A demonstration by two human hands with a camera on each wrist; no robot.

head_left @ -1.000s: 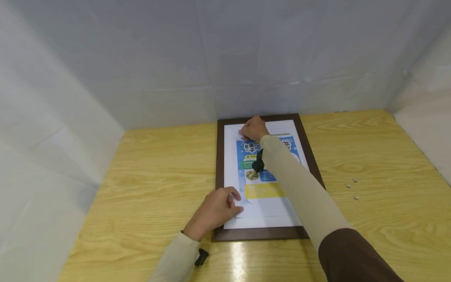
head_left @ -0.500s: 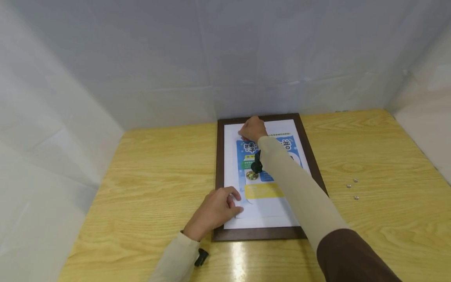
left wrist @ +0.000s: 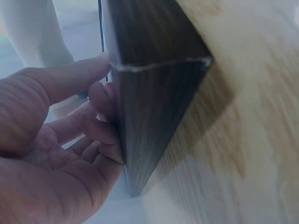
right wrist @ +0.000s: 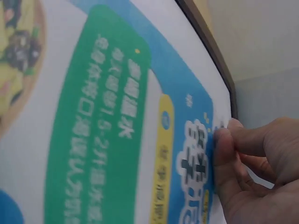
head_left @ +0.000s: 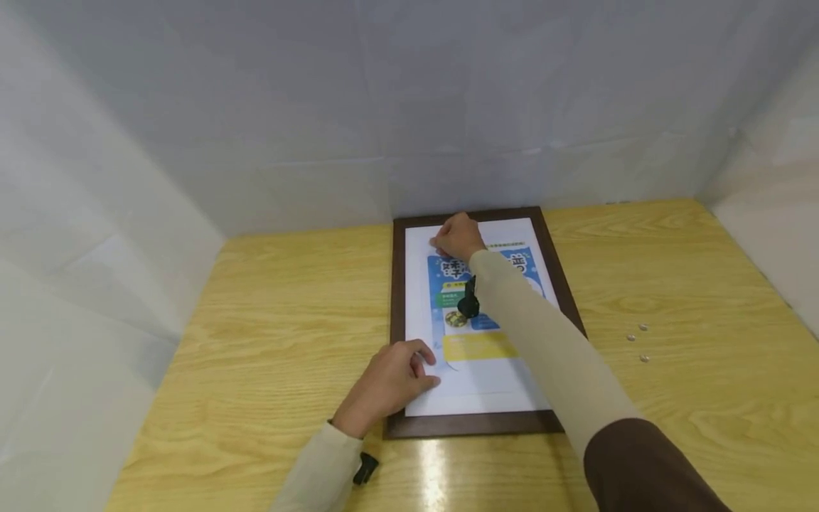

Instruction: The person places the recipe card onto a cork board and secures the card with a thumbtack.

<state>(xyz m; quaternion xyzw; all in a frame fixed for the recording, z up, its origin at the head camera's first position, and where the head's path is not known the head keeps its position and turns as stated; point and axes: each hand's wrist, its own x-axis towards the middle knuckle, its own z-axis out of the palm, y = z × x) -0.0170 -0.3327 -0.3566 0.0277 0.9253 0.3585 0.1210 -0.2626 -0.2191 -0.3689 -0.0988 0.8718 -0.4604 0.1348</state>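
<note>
A poster [head_left: 478, 347] with blue, green and yellow print lies on the white face of a dark brown framed board [head_left: 473, 425]. At the poster's top left corner, my right hand [head_left: 459, 236] pinches a small piece with thumb and fingers, mostly hidden by the fingertips; it looks like a clear thumbtack. The right wrist view shows this hand [right wrist: 254, 163] close against the printed sheet. My left hand [head_left: 392, 378] rests at the lower left of the poster, fingers loosely bent and thumb apart. In the left wrist view its fingertips touch the board's face beside the frame edge [left wrist: 145, 98].
Several small clear thumbtack-like pieces [head_left: 644, 358] lie on the wooden table [head_left: 288, 320] right of the board. Behind the table's far edge hangs a grey sheet [head_left: 307, 107], and pale sheets stand on both sides. My right forearm [head_left: 544, 341] crosses over the board.
The right wrist rocks slightly while its fingertips stay at the poster's top left corner. The left hand keeps its place.
</note>
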